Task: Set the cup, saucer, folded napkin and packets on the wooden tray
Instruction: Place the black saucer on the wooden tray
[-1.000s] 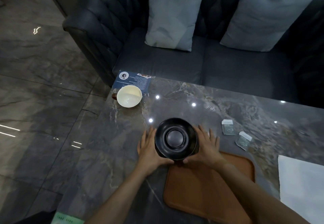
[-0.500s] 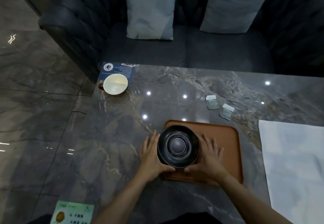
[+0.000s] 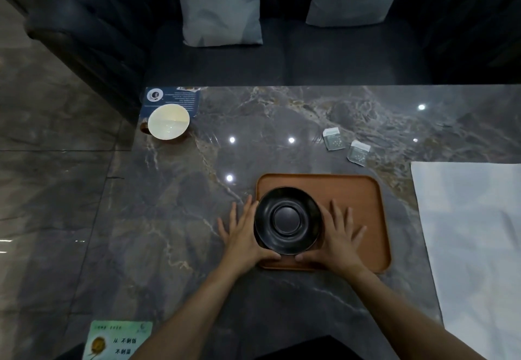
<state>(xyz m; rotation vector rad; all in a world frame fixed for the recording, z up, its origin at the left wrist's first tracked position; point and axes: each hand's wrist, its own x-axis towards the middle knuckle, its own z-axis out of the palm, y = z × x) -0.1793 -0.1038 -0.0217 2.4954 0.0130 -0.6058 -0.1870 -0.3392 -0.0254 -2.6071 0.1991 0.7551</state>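
A black saucer [image 3: 287, 220] is held between both hands over the left half of the wooden tray [image 3: 358, 199]. My left hand [image 3: 244, 232] grips its left rim and my right hand [image 3: 339, 235] its right rim, thumbs under the near edge. A cream cup [image 3: 168, 121] stands at the table's far left corner. Two small grey packets [image 3: 334, 139] [image 3: 358, 153] lie beyond the tray to the right. A white napkin [image 3: 473, 232] lies flat at the right edge of the table.
The marble table [image 3: 174, 218] drops off to the floor on the left. A blue card [image 3: 174, 99] lies under the cup and a green card [image 3: 117, 341] at the near left corner. A dark sofa with two grey cushions [image 3: 222, 4] stands behind the table.
Both hands have carried the saucer from the bare table in front of the tray to above the tray's left half. The head view has tilted down.
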